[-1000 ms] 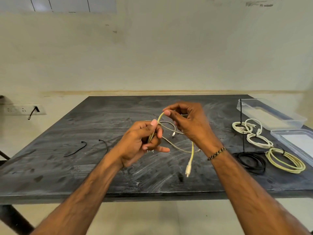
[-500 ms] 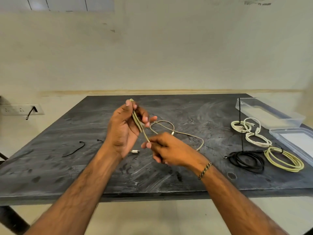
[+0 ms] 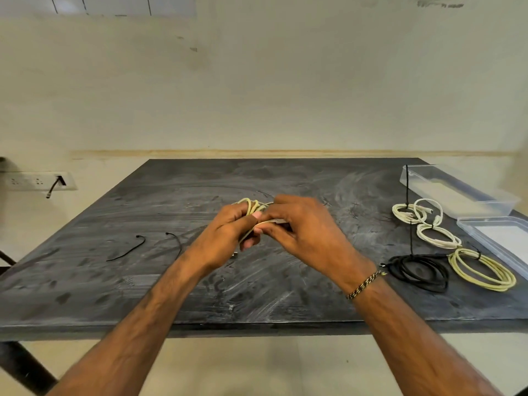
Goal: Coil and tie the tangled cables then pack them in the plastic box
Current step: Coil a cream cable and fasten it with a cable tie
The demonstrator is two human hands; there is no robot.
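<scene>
Since 0.5 s ago, hands met; yellow cable (image 3: 251,205) now bunched in coils. L hand (image 3: 228,232) fingers grip coils, R hand (image 3: 300,227) fingers pinch its strand above counter (image 3: 171,281).

light: soft, even, dimmish, casting no hard shadows | blur: both hands (image 3: 274,227) smearing slightly | edges: wide-angle lens bowing the table (image 3: 85,281) outline
</scene>
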